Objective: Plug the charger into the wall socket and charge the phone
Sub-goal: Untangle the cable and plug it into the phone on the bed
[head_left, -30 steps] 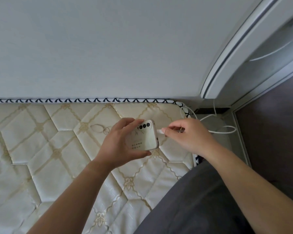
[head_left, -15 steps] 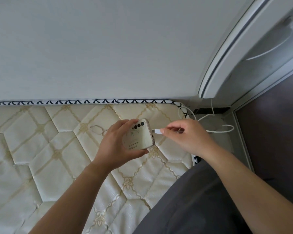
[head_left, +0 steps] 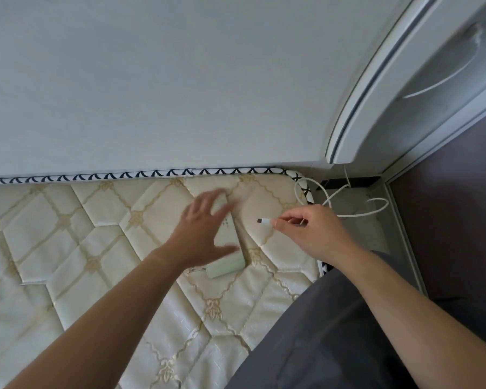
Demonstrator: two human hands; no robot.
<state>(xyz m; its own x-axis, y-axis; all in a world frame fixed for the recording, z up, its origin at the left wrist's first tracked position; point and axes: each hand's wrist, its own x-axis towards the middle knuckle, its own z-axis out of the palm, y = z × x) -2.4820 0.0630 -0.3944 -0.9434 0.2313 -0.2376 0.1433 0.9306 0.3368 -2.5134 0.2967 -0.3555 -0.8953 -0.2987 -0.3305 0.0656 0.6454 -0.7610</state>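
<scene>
The pale phone (head_left: 228,252) lies back-up on the quilted mattress (head_left: 96,237), near its far right corner. My left hand (head_left: 205,228) hovers over it with fingers spread, blurred, covering the phone's upper part. My right hand (head_left: 312,231) pinches the white charging cable's connector (head_left: 264,222), whose metal tip points left toward the phone, a short gap away. The white cable (head_left: 357,211) loops behind that hand, down in the gap beside the bed. No wall socket or charger block is visible.
A plain grey wall (head_left: 180,80) runs along the mattress's far edge. A white door frame (head_left: 376,88) and door stand at the right, with dark floor (head_left: 446,220) below. My dark-trousered leg (head_left: 320,332) is at the mattress's right edge.
My left hand held the phone up against the connector; now the phone lies on the mattress and the hand is open above it. The connector is apart from the phone.
</scene>
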